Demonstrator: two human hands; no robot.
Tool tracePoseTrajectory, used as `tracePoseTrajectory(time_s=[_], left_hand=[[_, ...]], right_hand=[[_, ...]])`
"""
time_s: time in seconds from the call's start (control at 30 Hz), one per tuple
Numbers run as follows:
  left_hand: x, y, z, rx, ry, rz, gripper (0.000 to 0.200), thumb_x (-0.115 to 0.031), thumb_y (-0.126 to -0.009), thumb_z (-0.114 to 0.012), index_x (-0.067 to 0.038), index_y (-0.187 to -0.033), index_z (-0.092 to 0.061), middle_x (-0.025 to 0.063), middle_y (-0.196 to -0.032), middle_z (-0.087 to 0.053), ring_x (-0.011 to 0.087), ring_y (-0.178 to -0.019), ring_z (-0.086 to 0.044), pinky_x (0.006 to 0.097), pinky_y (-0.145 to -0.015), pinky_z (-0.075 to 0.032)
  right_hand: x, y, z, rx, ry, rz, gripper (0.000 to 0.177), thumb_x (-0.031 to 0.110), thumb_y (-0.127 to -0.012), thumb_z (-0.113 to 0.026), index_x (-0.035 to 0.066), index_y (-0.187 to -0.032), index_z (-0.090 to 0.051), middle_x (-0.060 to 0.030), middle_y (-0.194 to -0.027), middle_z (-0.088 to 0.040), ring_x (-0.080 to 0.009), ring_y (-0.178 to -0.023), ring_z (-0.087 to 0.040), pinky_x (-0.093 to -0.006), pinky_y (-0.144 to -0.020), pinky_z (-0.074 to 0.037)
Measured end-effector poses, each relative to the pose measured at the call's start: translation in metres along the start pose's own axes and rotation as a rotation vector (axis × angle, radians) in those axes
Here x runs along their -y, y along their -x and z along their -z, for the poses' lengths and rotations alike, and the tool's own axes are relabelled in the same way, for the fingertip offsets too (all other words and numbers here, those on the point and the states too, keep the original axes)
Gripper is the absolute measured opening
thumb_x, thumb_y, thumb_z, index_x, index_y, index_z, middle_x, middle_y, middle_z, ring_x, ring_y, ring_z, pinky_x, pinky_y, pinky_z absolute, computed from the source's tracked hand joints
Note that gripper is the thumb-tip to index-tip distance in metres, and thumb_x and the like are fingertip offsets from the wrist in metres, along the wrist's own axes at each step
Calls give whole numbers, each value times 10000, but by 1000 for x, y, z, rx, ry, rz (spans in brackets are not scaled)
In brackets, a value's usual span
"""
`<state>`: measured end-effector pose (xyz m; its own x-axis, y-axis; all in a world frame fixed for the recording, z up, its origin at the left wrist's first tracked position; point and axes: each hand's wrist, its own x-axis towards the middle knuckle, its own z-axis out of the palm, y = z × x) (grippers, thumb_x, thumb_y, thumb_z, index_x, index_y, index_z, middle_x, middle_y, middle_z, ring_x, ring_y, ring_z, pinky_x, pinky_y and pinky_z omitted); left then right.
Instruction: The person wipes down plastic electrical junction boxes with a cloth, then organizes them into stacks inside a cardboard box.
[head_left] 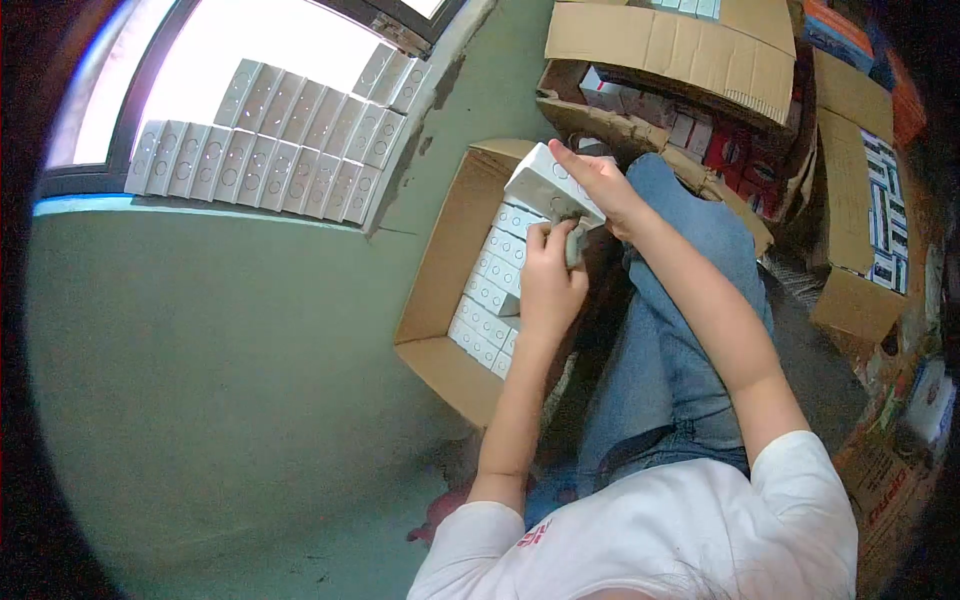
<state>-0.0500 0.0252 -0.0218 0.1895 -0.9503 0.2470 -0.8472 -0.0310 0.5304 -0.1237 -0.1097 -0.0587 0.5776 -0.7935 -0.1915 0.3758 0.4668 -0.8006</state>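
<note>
My right hand (608,192) grips a white rectangular box (548,185) with round marks on its side, which looks like a plastic electrical wall box. It is tilted above an open carton (425,290). My left hand (553,275) is closed at the near end of the white box, with its fingers curled around a small grey-green piece (574,247) whose kind I cannot make out. Inside the carton, several similar white boxes (487,292) are packed in rows, with circles on their faces. My forearms hide part of the carton's right side.
More white boxes (260,150) stand stacked on the window sill at upper left. A large carton (670,50) with red and white packages (725,150) under its flaps is at the upper right. Another carton (850,200) holds blue-and-white packs. A green wall (220,350) borders the left.
</note>
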Motion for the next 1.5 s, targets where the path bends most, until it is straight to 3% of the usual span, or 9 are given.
tracePoseTrajectory(time_s=[0.17, 0.27, 0.43, 0.7, 0.93, 1.13, 1.27, 1.37, 1.5], left_hand=[[35, -11, 18, -5, 392, 26, 301, 35, -837, -588, 5, -1136, -581, 84, -956, -615, 129, -801, -612, 275, -706, -516], [3, -19, 31, -107, 523, 175, 253, -5, -871, -600, 0, -1123, -584, 86, -970, -626, 127, -840, -614, 279, -721, -519], [-15, -27, 23, -108, -181, -166, 369, 66, -660, -597, 0, -1023, -588, 209, -997, -616, 426, -954, -564, 461, -827, -473], [4, -35, 18, 91, 6, -135, 265, 38, -680, -543, 21, -928, -636, 193, -815, -627, 371, -769, -594, 408, -703, -480], [-3, -39, 33, 216, 93, -83, 296, 46, -723, -591, -7, -1008, -650, 149, -919, -671, 229, -818, -657, 296, -718, -495], [-10, -38, 26, -176, 627, 76, 292, 39, -786, -638, -5, -1074, -614, 60, -1004, -652, 140, -928, -610, 287, -805, -486], [-10, -42, 22, -321, 445, 107, 247, 13, -810, -646, -12, -1054, -614, 69, -1024, -645, 123, -950, -596, 273, -809, -477], [-15, -36, 26, -164, 371, 193, 248, 25, -776, -640, -16, -1020, -625, 107, -963, -651, 179, -899, -629, 298, -789, -486], [-14, -22, 25, 24, -9, -220, 340, 39, -679, -626, -42, -1009, -637, 179, -856, -609, 373, -827, -609, 404, -740, -493]], right_hand=[[14, 5, -4, -76, -170, 14, 646, 645, -802, -630, 38, -1019, -664, -28, -892, -654, -106, -780, -615, -251, -702, -491], [15, 5, -1, -1, -81, 72, 624, 633, -811, -629, 38, -994, -673, -20, -866, -652, -97, -772, -613, -242, -693, -487], [0, 0, -4, 90, 20, 214, 517, 533, -885, -603, 26, -935, -690, -5, -826, -654, -54, -721, -581, -219, -629, -469], [-1, 2, 0, 110, 96, 197, 507, 538, -877, -612, 40, -896, -700, 15, -777, -644, -46, -677, -568, -209, -602, -448], [-7, -4, -2, 117, 13, 94, 530, 562, -886, -579, 46, -950, -685, 1, -842, -653, -54, -734, -589, -205, -661, -460], [-9, 3, -12, 81, 29, 177, 636, 606, -932, -448, 21, -1046, -669, -28, -915, -650, -85, -829, -578, -233, -728, -466], [-20, 0, -11, 124, 182, 168, 661, 605, -956, -381, 15, -1107, -635, -55, -979, -630, -108, -918, -553, -245, -844, -441], [-19, 1, -6, 95, 160, 168, 697, 651, -925, -399, 17, -1078, -643, -59, -933, -634, -117, -880, -566, -244, -831, -444], [-10, 1, -3, 11, 42, 85, 707, 682, -907, -397, 34, -1041, -646, -58, -919, -632, -128, -868, -576, -247, -816, -447]])
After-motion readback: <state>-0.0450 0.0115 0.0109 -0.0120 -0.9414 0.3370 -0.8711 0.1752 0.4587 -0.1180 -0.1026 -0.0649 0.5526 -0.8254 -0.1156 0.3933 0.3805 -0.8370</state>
